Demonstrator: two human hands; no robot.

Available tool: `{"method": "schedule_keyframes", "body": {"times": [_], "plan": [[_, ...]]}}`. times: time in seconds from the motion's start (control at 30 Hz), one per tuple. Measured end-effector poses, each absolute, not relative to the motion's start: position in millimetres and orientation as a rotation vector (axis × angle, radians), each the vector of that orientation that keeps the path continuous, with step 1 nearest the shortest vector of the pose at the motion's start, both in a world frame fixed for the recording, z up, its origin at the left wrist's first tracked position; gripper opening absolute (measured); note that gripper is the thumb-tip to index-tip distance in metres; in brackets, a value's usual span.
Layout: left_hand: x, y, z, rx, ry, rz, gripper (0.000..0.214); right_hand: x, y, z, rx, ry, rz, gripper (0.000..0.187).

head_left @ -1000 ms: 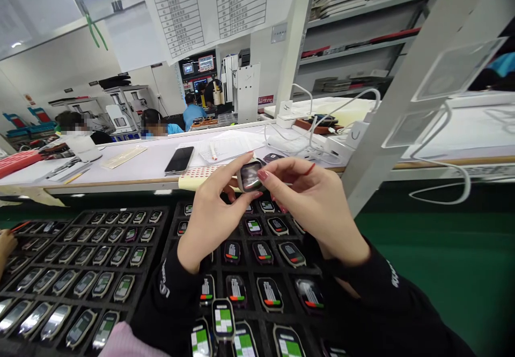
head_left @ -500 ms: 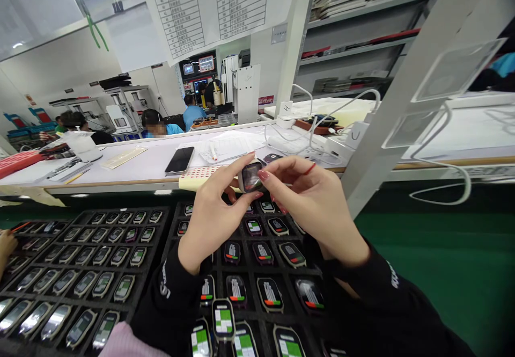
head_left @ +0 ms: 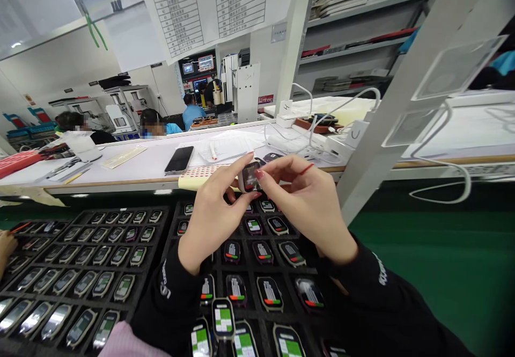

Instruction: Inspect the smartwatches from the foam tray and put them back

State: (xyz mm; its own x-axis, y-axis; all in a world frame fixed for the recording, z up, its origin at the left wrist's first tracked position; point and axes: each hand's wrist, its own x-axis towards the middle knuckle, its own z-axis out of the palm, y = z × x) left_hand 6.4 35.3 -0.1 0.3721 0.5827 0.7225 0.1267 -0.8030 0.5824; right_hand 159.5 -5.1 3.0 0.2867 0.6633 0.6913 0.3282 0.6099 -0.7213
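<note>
Over the tray (head_left: 247,260), the left hand (head_left: 211,206) pinches a smartwatch (head_left: 247,179) by its edges while the right hand's (head_left: 311,201) fingers (head_left: 273,186) meet at its screen (gripping what, I can't say), seemingly screen handling, whose next move calls for steady support.

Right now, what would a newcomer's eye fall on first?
The small watch held in the left hand at centre, with the right hand at its edge. Below, dark trays hold other watches, several lit green and white. At the top, a printed chart hangs.
</note>
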Motion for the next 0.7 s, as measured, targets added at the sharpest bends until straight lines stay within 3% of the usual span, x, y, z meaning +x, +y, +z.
{"method": "schedule_keyframes", "body": {"times": [0.5, 0.7], "plan": [[3, 35, 10, 2.111, 0.596, 1.362, 0.062, 161, -6, 2, -1.023, -1.31, 0.225, 0.008], [5, 45, 2, 2.368, 0.518, 1.387, 0.079, 163, -16, 16, -1.095, -1.349, 0.352, 0.036]]}}
